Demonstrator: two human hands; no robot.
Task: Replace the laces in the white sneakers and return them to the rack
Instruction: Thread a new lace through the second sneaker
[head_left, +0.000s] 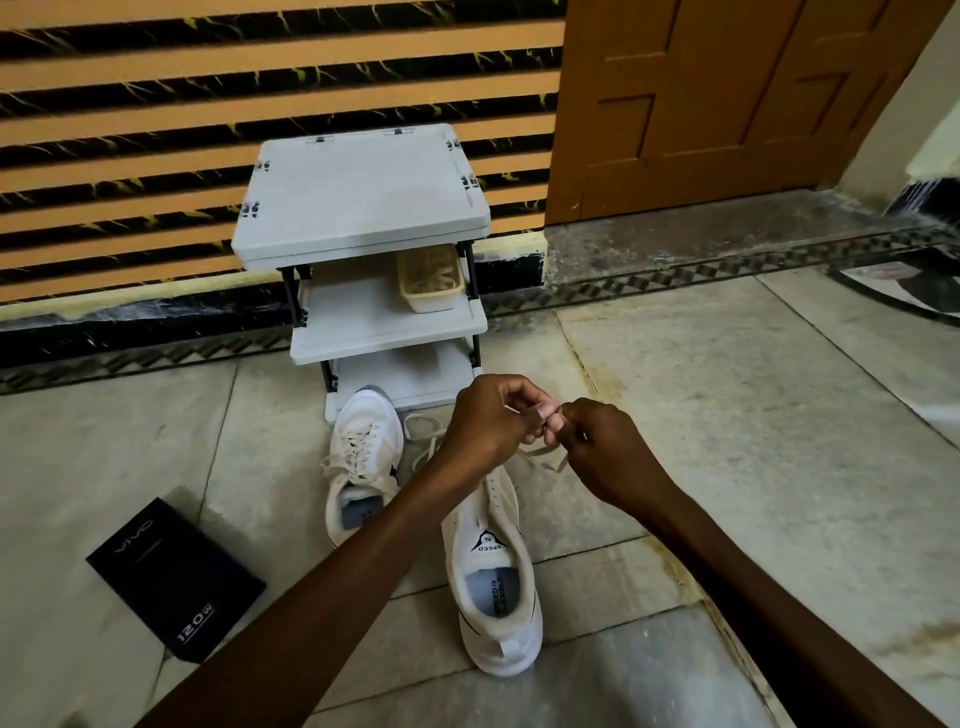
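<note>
Two white sneakers stand on the tiled floor in front of a small white rack. The left sneaker is laced. The right sneaker points toward the rack, its front half hidden behind my hands. My left hand and my right hand meet above its toe, and both pinch a cream lace. A loop of lace lies on the floor between the two sneakers.
A cream basket holding laces sits on the rack's middle shelf. A black box lies on the floor at the left. A striped wall stands behind the rack, with a wooden door to its right.
</note>
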